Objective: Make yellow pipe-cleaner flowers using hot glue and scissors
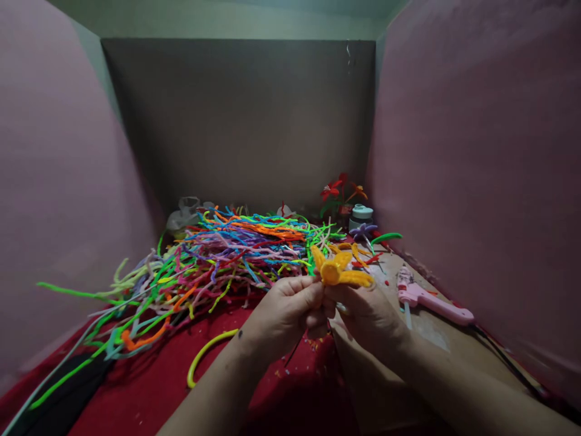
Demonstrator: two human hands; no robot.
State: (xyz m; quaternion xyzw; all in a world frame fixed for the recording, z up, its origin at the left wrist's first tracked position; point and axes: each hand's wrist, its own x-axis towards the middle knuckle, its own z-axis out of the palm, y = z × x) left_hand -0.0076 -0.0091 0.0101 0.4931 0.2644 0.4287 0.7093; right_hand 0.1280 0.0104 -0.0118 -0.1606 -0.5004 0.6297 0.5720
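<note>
A yellow-orange pipe-cleaner flower (pixel 331 271) is held up at the middle of the view, its round centre facing me and several looped petals spreading from it. My left hand (pixel 297 300) pinches it from the left, thumb and fingers pressed together just under the petals. From the right, my right hand (pixel 361 312) is closed around its lower side, its fingertips partly hidden behind the flower. A thin dark stem-like line shows below my left hand; what it belongs to is unclear.
A big heap of coloured pipe cleaners (pixel 254 242) lies behind and left. On the cardboard (pixel 431 345) at right rests a pink glue gun (pixel 433 303) with a black cord. Further back stand a jar (pixel 362 213) and red flowers (pixel 332 189). Walls enclose three sides.
</note>
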